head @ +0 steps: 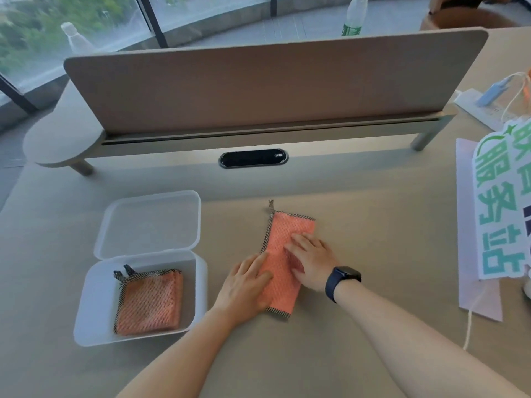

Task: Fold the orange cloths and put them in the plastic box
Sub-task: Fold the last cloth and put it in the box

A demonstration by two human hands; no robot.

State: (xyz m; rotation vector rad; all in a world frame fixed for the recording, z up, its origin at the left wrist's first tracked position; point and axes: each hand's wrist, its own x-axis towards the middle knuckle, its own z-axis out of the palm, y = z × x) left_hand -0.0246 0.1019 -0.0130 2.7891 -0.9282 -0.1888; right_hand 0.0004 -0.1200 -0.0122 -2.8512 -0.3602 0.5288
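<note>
An orange cloth (pixel 290 234) with a dark checked border lies on the table as a long narrow strip, folded lengthwise. My left hand (pixel 247 282) rests flat on its near left part. My right hand (pixel 311 258), with a dark watch on the wrist, presses flat on its middle. To the left stands the translucent plastic box (pixel 94 320), its hinged lid (pixel 149 222) lying open behind it. A folded orange cloth (pixel 149 303) lies inside the box at its right side.
A brown desk divider (pixel 258 84) runs across the back, with a black cable slot (pixel 253 158) in front of it. At the right lie a white and green sign (pixel 500 208), pale sheets (pixel 467 225), a power strip (pixel 477 106) and a white cable (pixel 471 320).
</note>
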